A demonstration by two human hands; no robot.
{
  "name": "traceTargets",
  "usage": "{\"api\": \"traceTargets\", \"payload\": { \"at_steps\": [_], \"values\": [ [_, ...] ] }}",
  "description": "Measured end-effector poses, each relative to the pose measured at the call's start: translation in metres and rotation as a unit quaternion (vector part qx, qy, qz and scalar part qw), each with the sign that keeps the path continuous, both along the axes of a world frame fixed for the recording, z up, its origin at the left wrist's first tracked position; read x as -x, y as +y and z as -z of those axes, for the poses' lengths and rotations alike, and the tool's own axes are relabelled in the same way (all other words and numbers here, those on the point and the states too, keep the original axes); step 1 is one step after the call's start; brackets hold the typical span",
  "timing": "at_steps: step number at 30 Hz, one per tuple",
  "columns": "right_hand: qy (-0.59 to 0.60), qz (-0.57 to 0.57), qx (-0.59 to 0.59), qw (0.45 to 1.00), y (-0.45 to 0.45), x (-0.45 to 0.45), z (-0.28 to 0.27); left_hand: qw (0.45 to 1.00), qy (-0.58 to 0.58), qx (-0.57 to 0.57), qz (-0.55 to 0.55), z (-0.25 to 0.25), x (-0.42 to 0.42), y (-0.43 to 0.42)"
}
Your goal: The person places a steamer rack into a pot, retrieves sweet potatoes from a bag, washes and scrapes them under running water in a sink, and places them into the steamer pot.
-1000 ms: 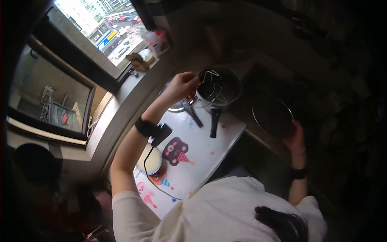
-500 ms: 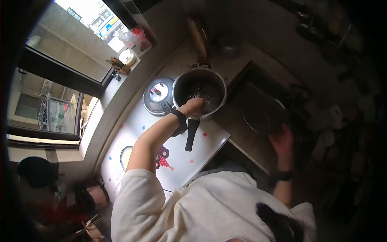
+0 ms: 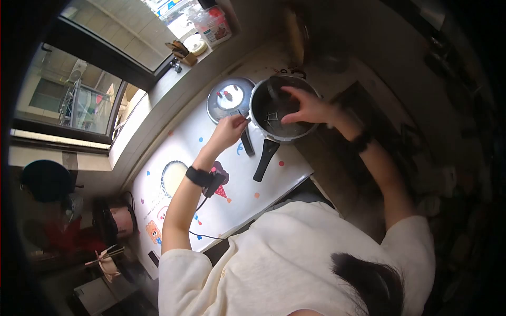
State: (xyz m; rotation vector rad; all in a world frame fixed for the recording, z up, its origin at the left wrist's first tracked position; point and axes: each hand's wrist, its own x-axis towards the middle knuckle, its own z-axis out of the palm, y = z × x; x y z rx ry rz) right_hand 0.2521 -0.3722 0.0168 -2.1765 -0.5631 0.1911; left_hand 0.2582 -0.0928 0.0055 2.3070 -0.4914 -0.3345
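A pressure cooker pot (image 3: 291, 139) with a long black handle (image 3: 266, 160) stands on the counter. Inside it lies a small wire rack (image 3: 272, 118). My right hand (image 3: 310, 108) is over the pot's opening, thumb and fingers spread, holding nothing that I can see. Just left of the pot's rim is my left hand (image 3: 231, 131), its fingers closed in a pinch; what they hold, if anything, does not show clearly. Beyond that hand, the pot's round metal lid (image 3: 217, 102) with red valve parts lies beside the pot, its black handle (image 3: 246, 141) pointing toward me.
A patterned white mat (image 3: 247, 189) covers the counter. Along the window sill stand a utensil holder (image 3: 187, 57) and a plastic bag (image 3: 213, 26). A dark stove area (image 3: 363, 121) lies to the right. At lower left is a pink appliance (image 3: 122, 220).
My left hand has come out of the pot to its left rim. My right hand has moved from the right side to over the pot. The view has shifted.
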Motion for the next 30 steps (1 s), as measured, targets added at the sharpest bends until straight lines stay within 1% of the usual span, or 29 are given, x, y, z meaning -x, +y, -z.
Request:
{"api": "traceTargets", "payload": {
  "at_steps": [1,3,4,7,8,10,11,13,16,18,24,27,28,29,30],
  "values": [
    [-0.053,-0.018,0.112,0.992,0.010,-0.013,0.029,1.000,-0.001,-0.002,-0.013,0.000,0.011,0.010],
    [0.037,-0.062,0.263,0.962,0.029,-0.021,0.038,0.997,0.021,0.035,-0.060,0.008,0.035,0.028],
    [0.081,-0.082,0.337,0.935,0.036,-0.025,0.042,0.995,0.047,0.025,-0.079,0.008,0.047,0.035],
    [0.113,-0.130,0.409,0.896,0.046,-0.032,0.074,0.988,0.093,0.040,-0.119,0.023,0.078,0.061],
    [0.123,-0.134,0.410,0.894,0.047,-0.034,0.081,0.985,0.108,0.027,-0.134,0.025,0.088,0.069],
    [0.085,-0.145,0.395,0.903,0.044,-0.036,0.095,0.976,0.141,0.002,-0.165,0.021,0.106,0.077],
    [0.067,-0.151,0.387,0.907,0.044,-0.037,0.102,0.977,0.132,-0.006,-0.166,0.020,0.114,0.079],
    [0.059,-0.157,0.398,0.902,0.048,-0.032,0.098,0.980,0.113,-0.022,-0.164,0.020,0.127,0.081],
    [0.032,-0.179,0.408,0.895,0.049,-0.029,0.100,0.964,0.178,0.049,-0.191,0.054,0.136,0.089],
    [0.008,-0.187,0.422,0.887,0.051,-0.029,0.104,0.960,0.184,0.080,-0.194,0.059,0.140,0.087],
    [0.076,-0.143,0.432,0.887,0.053,-0.034,0.089,0.956,0.206,0.081,-0.191,0.050,0.143,0.071],
    [0.071,-0.155,0.403,0.899,0.050,-0.033,0.075,0.955,0.212,0.075,-0.193,0.053,0.148,0.074],
    [0.016,-0.176,0.375,0.910,0.042,-0.032,0.074,0.954,0.211,0.074,-0.202,0.056,0.152,0.076],
    [0.023,-0.180,0.363,0.914,0.037,-0.039,0.083,0.952,0.225,0.085,-0.190,0.060,0.157,0.079],
    [-0.013,-0.168,0.301,0.939,0.028,-0.042,0.096,0.949,0.232,0.098,-0.191,0.065,0.164,0.083]
  ]
}}
